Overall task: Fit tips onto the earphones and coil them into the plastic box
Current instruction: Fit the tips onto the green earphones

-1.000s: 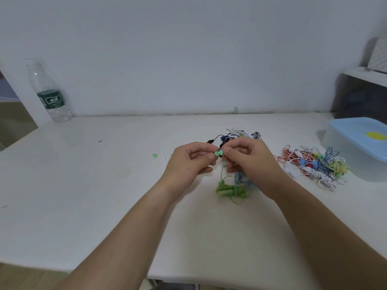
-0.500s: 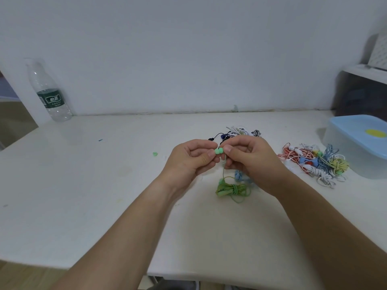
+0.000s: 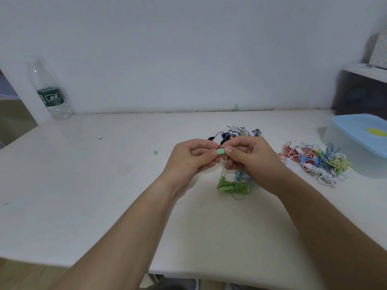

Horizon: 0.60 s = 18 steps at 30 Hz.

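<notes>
Both hands meet above the middle of the white table. My left hand (image 3: pixel 193 159) pinches a light green ear tip (image 3: pixel 219 151) between thumb and forefinger. My right hand (image 3: pixel 250 159) pinches the green earbud (image 3: pixel 222 151) against that tip. Its thin green cable hangs down to a coiled green earphone bundle (image 3: pixel 233 187) lying on the table below my hands. A loose green tip (image 3: pixel 155 152) lies to the left. The plastic box (image 3: pixel 360 144), with a blue lid on it, stands at the right edge.
A pile of red, white, blue and yellow earphones (image 3: pixel 316 164) lies beside the box. Black, white and striped earphones (image 3: pixel 240 131) lie behind my hands. A clear water bottle (image 3: pixel 49 91) stands at the back left by the wall. The table's front edge (image 3: pixel 83 262) is near.
The hands have stayed together at the same spot; the tip and earbud between the fingertips look pressed closer. The view has shifted slightly.
</notes>
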Tool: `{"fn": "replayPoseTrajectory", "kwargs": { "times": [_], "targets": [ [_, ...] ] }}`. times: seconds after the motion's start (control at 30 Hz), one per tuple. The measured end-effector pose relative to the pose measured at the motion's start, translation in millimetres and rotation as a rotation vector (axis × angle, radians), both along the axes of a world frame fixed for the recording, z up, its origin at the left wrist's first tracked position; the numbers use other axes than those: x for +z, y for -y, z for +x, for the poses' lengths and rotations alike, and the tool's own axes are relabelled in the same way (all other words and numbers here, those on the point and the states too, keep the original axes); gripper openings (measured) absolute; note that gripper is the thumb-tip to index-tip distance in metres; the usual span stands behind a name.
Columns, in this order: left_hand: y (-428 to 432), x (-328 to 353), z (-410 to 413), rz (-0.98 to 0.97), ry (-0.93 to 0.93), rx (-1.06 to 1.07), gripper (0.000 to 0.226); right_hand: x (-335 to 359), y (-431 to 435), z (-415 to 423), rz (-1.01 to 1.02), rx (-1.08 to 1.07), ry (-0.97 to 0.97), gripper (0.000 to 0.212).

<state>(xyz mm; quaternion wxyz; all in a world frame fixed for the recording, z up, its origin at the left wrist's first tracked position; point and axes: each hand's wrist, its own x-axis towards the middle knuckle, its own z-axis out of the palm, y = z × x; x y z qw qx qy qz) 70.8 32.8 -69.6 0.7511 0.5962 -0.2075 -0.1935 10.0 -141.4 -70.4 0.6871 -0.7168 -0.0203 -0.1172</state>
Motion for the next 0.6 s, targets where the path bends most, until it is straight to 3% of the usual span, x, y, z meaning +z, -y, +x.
{"fn": "replayPoseTrajectory", "kwargs": {
  "times": [0.4, 0.6],
  "targets": [
    [0.0, 0.0, -0.9, 0.05, 0.021, 0.012, 0.011, 1.9, -0.1, 0.2, -0.087, -0.05, 0.01, 0.008],
    [-0.5, -0.1, -0.1, 0.006, -0.028, -0.009, 0.011, 3.3, -2.5, -2.1, -0.012, -0.019, -0.004, 0.011]
  ]
}}
